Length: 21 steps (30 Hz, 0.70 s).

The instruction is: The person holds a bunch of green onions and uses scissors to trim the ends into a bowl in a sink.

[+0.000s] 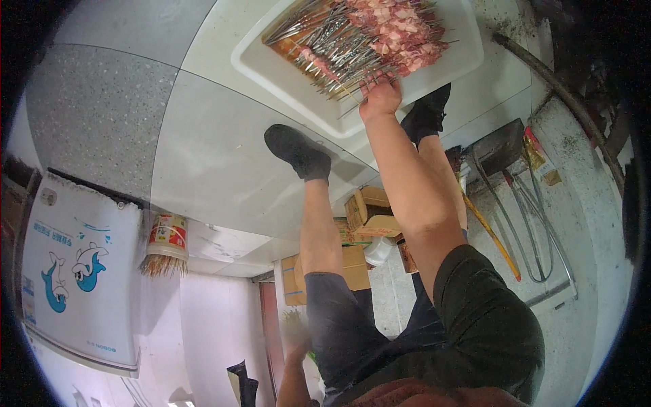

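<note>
My right hand (381,95) reaches over the near edge of a white plastic tray (305,109), its fingers bent against the metal skewers (338,51); whether they grip any is unclear. Raw meat pieces (407,35) on skewers are heaped at the tray's right. One thin, light-coloured skewer with raw meat (319,62) lies across the metal ones, its bare end beside my right hand. Reddish liquid shows under the skewers at the left. My left hand (296,330) is blurred beside my left thigh, near something green; its grip cannot be made out.
Cardboard boxes (374,211) and a white tub (380,250) are between my legs. A dustpan (496,152), a yellow stick (491,231) and metal rods lie at right. At left are a white appliance (81,274) and a bucket (168,236) of thin sticks.
</note>
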Each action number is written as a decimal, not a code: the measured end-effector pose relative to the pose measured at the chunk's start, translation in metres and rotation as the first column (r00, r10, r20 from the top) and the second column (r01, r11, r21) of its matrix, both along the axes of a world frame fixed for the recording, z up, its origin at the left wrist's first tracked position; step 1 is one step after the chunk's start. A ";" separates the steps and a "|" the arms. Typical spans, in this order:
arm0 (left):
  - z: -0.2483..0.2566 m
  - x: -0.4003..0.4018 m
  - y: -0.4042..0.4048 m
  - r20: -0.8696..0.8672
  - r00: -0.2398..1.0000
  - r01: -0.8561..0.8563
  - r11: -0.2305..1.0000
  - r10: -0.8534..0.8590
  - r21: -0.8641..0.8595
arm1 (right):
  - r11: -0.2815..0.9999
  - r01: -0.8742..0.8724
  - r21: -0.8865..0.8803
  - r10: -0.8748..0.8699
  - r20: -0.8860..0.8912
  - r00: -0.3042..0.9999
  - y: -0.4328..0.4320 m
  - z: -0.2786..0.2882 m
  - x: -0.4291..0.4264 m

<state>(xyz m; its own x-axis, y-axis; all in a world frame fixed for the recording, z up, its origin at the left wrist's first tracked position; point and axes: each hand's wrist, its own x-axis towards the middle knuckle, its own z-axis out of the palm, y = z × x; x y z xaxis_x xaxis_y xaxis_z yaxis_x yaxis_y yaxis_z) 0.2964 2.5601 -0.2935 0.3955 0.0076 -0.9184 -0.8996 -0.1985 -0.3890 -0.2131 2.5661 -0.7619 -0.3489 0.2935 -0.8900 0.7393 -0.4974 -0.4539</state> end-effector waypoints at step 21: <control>-0.002 -0.002 -0.003 -0.096 0.984 0.138 0.983 -0.150 -0.125 | 0.999 0.046 -0.026 -0.045 0.059 0.997 0.000 0.001 -0.002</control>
